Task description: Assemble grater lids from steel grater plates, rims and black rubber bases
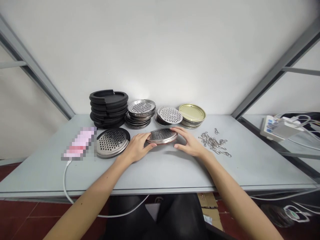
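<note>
Between my two hands is a round, flat metal case (162, 135) with a perforated top, tilted slightly and casting a shadow on the table. My left hand (137, 146) grips its left rim, fingers at the far side and thumb in front. At the opposite rim, my right hand (189, 143) has its fingers on the top edge and its thumb lower down. A similar perforated case (112, 142) with a black part along its edge lies left of my left hand. Several small bent-wire clips (212, 142) are scattered to the right of my right hand.
Along the wall stand a stack of black notched rings (109, 108), silver perforated lids (140, 113), loose perforated discs (170, 115) and gold-coloured lids (192, 113). A blurred phone (79, 143) with a white cable lies left. A power strip (271, 128) sits far right.
</note>
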The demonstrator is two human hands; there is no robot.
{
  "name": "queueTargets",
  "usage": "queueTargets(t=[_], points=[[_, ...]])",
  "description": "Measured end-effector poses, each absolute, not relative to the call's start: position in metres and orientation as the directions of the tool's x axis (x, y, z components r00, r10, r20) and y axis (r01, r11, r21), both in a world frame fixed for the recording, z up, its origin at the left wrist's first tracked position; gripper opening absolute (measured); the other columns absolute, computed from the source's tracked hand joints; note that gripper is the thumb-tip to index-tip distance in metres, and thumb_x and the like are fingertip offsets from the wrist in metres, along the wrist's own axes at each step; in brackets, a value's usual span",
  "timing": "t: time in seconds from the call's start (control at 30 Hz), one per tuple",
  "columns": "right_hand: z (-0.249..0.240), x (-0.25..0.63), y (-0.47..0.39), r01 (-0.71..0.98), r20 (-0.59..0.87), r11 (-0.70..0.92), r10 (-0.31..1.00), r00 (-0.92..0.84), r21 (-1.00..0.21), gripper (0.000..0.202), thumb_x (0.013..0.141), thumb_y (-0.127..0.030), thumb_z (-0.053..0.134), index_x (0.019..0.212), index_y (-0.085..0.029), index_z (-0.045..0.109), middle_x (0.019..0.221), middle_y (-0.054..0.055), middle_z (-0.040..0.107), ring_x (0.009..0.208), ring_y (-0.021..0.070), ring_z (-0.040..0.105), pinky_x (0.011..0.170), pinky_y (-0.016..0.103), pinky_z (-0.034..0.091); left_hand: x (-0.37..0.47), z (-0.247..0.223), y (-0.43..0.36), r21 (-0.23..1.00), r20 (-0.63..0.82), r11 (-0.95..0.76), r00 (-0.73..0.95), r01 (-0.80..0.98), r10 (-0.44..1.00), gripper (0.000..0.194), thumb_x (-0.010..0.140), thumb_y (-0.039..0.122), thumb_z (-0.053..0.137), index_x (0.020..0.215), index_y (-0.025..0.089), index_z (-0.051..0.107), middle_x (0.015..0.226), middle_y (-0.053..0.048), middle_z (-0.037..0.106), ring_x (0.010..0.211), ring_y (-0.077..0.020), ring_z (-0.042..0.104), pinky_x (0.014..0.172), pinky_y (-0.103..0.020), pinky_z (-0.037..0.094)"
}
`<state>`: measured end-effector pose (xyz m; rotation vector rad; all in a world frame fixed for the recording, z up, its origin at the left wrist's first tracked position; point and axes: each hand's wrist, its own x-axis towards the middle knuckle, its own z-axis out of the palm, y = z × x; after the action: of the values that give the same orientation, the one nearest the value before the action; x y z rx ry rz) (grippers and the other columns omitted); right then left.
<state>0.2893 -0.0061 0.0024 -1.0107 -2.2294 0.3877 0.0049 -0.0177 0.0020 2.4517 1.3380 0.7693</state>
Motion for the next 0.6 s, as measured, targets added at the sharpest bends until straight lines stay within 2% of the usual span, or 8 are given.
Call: queueTargets(t=[0.13,0.2,0.3,0.43,0.5,0.6], points=[[0.0033,0.2874,-0.0055,0.529,0.584,0.706,0.699,-0.413,-0.472,0.037,0.088,-0.038,0.062,0.123,-0.024,0.063,0.123,0.012,0.064,0.113,0.0255,0.061,0.100,0.045,0.049,0.0040,0.0011,-0.0170,0.525,0.350,-0.528,0.396,0.668,0.849,0.054,0.092,0.054,0.049,0.128,0.015,0.056,0.124,-0.014,0.064,0.114,-0.0285,0.060,0.100,-0.046,0.046],[0.0009,0.2881,-0.0040,0.524,0.620,0.722,0.676,-0.398,-0.451,0.029,0.091,-0.033,0.058,0.118,-0.024,0.067,0.116,0.011,0.068,0.106,0.0241,0.065,0.095,0.043,0.052,0.0038,0.0007,-0.0173,0.536,0.367,-0.542,0.400,0.647,0.840,0.055,0.090,0.054,0.053,0.128,0.014,0.056,0.128,-0.015,0.061,0.119,-0.0293,0.057,0.103,-0.047,0.044],[-0.0016,0.2886,-0.0032,0.524,0.649,0.737,0.653,-0.389,-0.428,0.029,0.091,-0.031,0.059,0.117,-0.024,0.067,0.114,0.011,0.070,0.103,0.0243,0.066,0.092,0.042,0.053,0.0043,0.0009,-0.0171,0.526,0.413,-0.592,0.425,0.611,0.806,0.058,0.085,0.052,0.063,0.129,0.015,0.056,0.137,-0.016,0.054,0.127,-0.0296,0.051,0.107,-0.046,0.041],[-0.0002,0.2847,-0.0052,0.528,0.685,0.738,0.640,-0.348,-0.421,0.026,0.090,-0.031,0.060,0.114,-0.023,0.068,0.109,0.011,0.070,0.099,0.0238,0.066,0.089,0.041,0.054,0.0056,0.0021,-0.0157,0.533,0.511,-0.654,0.412,0.537,0.754,0.036,0.089,0.036,0.062,0.121,0.019,0.061,0.126,-0.010,0.062,0.118,-0.0237,0.057,0.104,-0.041,0.044],[0.0014,0.2821,-0.0060,0.526,0.686,0.719,0.659,-0.310,-0.453,0.028,0.089,-0.031,0.061,0.115,-0.022,0.067,0.109,0.010,0.070,0.100,0.0238,0.065,0.089,0.041,0.053,0.0059,0.0029,-0.0155,0.566,0.529,-0.658,0.393,0.497,0.752,0.029,0.091,0.031,0.059,0.118,0.020,0.063,0.119,-0.008,0.066,0.112,-0.0220,0.060,0.101,-0.039,0.046],[0.0029,0.2802,-0.0059,0.518,0.631,0.651,0.735,-0.248,-0.555,0.042,0.084,-0.034,0.067,0.124,-0.021,0.061,0.115,0.011,0.068,0.102,0.0250,0.064,0.087,0.042,0.054,0.0063,0.0048,-0.0166,0.630,0.518,-0.636,0.368,0.445,0.772,0.027,0.091,0.031,0.060,0.114,0.019,0.065,0.113,-0.007,0.069,0.107,-0.0221,0.063,0.098,-0.037,0.047]])
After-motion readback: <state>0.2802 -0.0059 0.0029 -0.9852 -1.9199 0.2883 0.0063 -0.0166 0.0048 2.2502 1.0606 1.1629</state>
